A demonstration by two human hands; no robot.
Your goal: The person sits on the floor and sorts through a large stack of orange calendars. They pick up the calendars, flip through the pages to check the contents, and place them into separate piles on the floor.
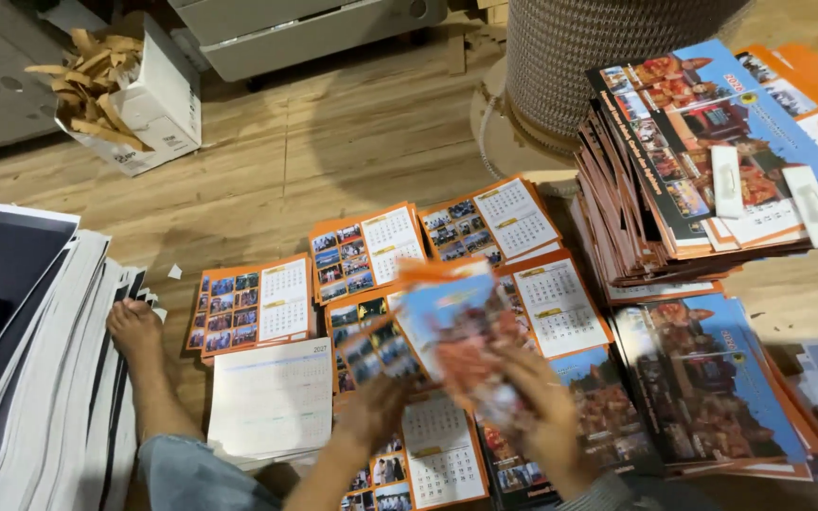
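1. The left hand [371, 407] and the right hand [537, 412] hold a small bundle of calendar sheets [447, 331] together above the wooden floor [333, 142]; the sheets are blurred, and fan out up and to the left
2. The left hand's fingers close on the bundle's lower left edge, and the right hand's fingers wrap its lower right part
3. The bundle hangs over rows of orange calendar piles [371, 251] laid flat on the floor, each showing small photos beside a month grid
4. To the left of those piles lies a white calendar sheet stack [272, 397], and beyond it the person's bare foot [134, 331] rests against a tall stack of black and white sheets [30, 360]
5. At the right stands a high stack of finished calendars [684, 161] with a blue and photo cover, two white hanger strips [726, 180] on top; a lower stack of blue covers [712, 378] lies in front of it
6. At the far left sits a white box [158, 104] holding brown paper scraps [97, 76], and a large spool of wire binding [589, 47] stands at the top
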